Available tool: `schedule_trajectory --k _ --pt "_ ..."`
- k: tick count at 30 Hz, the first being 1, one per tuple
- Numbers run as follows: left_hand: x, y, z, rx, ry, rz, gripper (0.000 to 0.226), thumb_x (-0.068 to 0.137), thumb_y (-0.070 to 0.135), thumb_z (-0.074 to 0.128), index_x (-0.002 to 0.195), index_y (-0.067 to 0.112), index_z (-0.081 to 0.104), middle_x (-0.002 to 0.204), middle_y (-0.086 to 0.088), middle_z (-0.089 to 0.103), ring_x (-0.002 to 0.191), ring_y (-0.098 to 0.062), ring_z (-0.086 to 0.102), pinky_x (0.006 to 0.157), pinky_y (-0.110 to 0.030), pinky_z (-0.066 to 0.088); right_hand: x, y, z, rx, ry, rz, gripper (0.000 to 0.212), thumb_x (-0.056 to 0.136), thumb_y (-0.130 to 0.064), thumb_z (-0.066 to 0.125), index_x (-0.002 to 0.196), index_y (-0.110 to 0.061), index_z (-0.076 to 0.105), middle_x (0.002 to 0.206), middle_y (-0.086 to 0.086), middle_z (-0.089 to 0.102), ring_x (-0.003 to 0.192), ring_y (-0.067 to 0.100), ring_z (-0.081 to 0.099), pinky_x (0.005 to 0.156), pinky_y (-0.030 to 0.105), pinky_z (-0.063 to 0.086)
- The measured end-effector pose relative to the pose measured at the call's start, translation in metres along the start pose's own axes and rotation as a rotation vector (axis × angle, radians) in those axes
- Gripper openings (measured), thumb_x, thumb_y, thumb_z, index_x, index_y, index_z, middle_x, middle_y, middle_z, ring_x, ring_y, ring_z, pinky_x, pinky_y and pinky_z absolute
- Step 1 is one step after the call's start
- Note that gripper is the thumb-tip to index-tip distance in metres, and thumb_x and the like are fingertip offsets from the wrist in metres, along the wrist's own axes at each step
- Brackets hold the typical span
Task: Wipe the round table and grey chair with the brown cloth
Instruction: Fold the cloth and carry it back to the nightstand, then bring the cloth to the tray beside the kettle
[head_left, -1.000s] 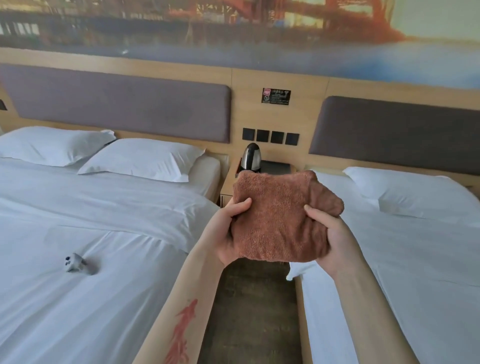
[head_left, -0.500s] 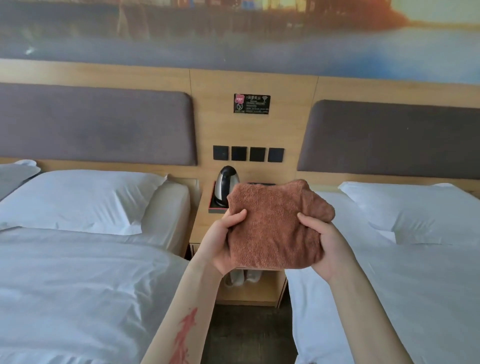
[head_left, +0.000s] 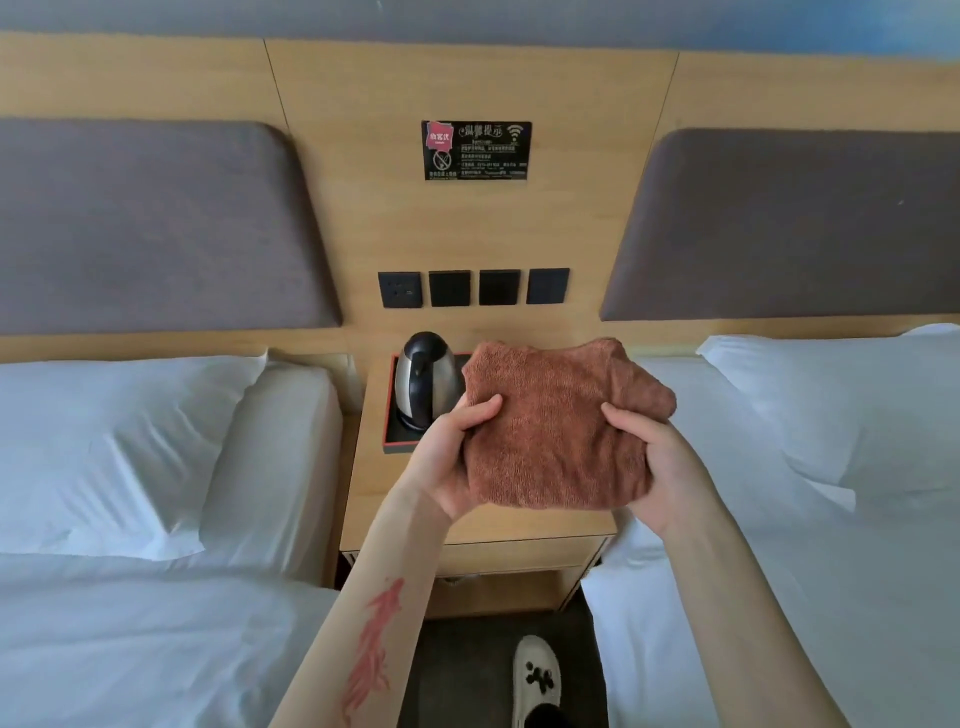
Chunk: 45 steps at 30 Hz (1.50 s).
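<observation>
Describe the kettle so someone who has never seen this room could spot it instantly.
Between the two white beds stands a wooden nightstand against the panelled wall. On its back left corner lies a black tray, and the kettle stands upright in it, just left of the brown cloth. It is the only shiny steel, dome-shaped thing there.

Wooden nightstand (head_left: 387, 506) and kettle (head_left: 427, 378) now closer, white shoe (head_left: 536, 675) newly in view

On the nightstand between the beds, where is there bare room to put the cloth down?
The nightstand shows a bare strip along its front edge, below the cloth, and a narrow margin left of the tray. The back left is crowded: the kettle stands in the tray. The cloth, held by the left hand and right hand, hides the right part.
</observation>
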<state>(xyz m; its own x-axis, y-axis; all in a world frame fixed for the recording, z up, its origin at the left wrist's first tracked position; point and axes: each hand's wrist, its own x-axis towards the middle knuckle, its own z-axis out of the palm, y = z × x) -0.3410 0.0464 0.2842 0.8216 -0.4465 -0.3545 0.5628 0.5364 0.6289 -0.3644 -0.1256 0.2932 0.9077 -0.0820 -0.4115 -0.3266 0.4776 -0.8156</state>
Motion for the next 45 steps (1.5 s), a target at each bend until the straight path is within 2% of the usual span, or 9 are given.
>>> schedule_trajectory --k 9,15,24,27,31,35,38,41,45 --pt "0.137 0.038 -0.001 -0.025 0.127 0.066 0.029 0.09 0.013 0.047 0.109 0.031 0.059 0.108 -0.007 0.062 0.094 -0.027 0.062 0.073 -0.042 0.052 0.157 -0.047 -0.005 -0.066 -0.048 0.021 0.021 0.085 -0.008 0.055 0.103 -0.014 0.063 0.112 0.011 0.066 0.103 0.029 0.063 0.091 0.048 0.049" --pt "0.225 0.055 -0.003 -0.046 0.192 0.115 0.029 0.091 0.011 0.045 0.107 0.031 0.059 0.107 -0.007 0.063 0.096 -0.027 0.062 0.081 -0.044 0.052 0.253 -0.072 -0.014 -0.154 -0.077 0.002 0.019 0.086 -0.004 0.054 0.097 -0.015 0.064 0.105 0.008 0.067 0.099 0.022 0.064 0.08 0.036 0.052" --pt "0.361 0.032 -0.1 0.075 0.358 0.046 0.034 0.092 0.006 0.043 0.109 0.032 0.056 0.103 0.001 0.066 0.089 -0.017 0.065 0.071 -0.034 0.055 0.403 -0.004 -0.04 -0.644 -0.108 -0.122 0.044 0.085 -0.009 0.056 0.127 -0.019 0.047 0.126 0.009 0.057 0.116 0.02 0.055 0.105 0.043 0.041" --pt "0.396 0.006 -0.144 0.149 0.407 0.03 0.04 0.092 0.004 0.043 0.121 0.03 0.052 0.103 0.004 0.067 0.09 -0.015 0.066 0.071 -0.032 0.057 0.441 0.043 -0.054 -0.723 -0.13 -0.174 0.054 0.082 -0.006 0.054 0.123 -0.04 0.042 0.131 -0.007 0.051 0.121 0.006 0.048 0.108 0.023 0.035" --pt "0.425 -0.025 -0.197 0.26 0.409 0.027 0.046 0.091 -0.004 0.04 0.123 0.029 0.049 0.105 0.005 0.065 0.095 -0.012 0.063 0.08 -0.028 0.055 0.475 0.101 -0.074 -0.804 -0.132 -0.122 0.065 0.086 0.01 0.046 0.141 -0.021 0.03 0.135 -0.019 0.042 0.123 -0.007 0.04 0.106 0.008 0.029" --pt "0.441 -0.054 -0.231 0.302 0.445 0.015 0.052 0.09 -0.007 0.042 0.126 0.029 0.047 0.111 0.002 0.063 0.101 -0.014 0.06 0.091 -0.027 0.05 0.487 0.139 -0.088 -0.956 -0.097 -0.165 0.073 0.087 0.008 0.045 0.145 -0.027 0.019 0.134 -0.03 0.028 0.117 -0.018 0.029 0.083 -0.01 0.026" --pt "0.443 -0.063 -0.244 0.663 0.6 -0.019 0.053 0.09 -0.003 0.047 0.139 0.015 0.04 0.129 -0.008 0.057 0.116 -0.021 0.054 0.101 -0.03 0.041 0.483 0.152 -0.095 -1.107 -0.022 -0.192 0.075 0.087 0.006 0.047 0.147 -0.02 0.01 0.143 -0.024 0.024 0.125 -0.005 0.034 0.078 -0.003 0.031" --pt "0.434 -0.07 -0.235 1.198 0.747 0.002 0.061 0.09 0.0 0.043 0.146 0.008 0.02 0.149 -0.014 0.035 0.135 -0.028 0.035 0.107 -0.03 0.03 0.475 0.155 -0.098 -1.287 0.182 -0.205 0.076 0.086 0.004 0.049 0.147 -0.015 0.007 0.154 0.004 0.022 0.138 0.019 0.03 0.098 0.01 0.029" --pt "0.436 -0.09 -0.215 1.797 0.615 0.373 0.059 0.08 0.002 0.031 0.138 0.002 0.037 0.147 -0.021 0.036 0.137 -0.037 0.033 0.109 -0.047 0.028 0.472 0.166 -0.077 -1.599 0.236 -0.616 0.057 0.081 0.004 0.039 0.136 -0.011 0.041 0.144 0.018 0.04 0.128 0.036 0.043 0.101 0.042 0.041"
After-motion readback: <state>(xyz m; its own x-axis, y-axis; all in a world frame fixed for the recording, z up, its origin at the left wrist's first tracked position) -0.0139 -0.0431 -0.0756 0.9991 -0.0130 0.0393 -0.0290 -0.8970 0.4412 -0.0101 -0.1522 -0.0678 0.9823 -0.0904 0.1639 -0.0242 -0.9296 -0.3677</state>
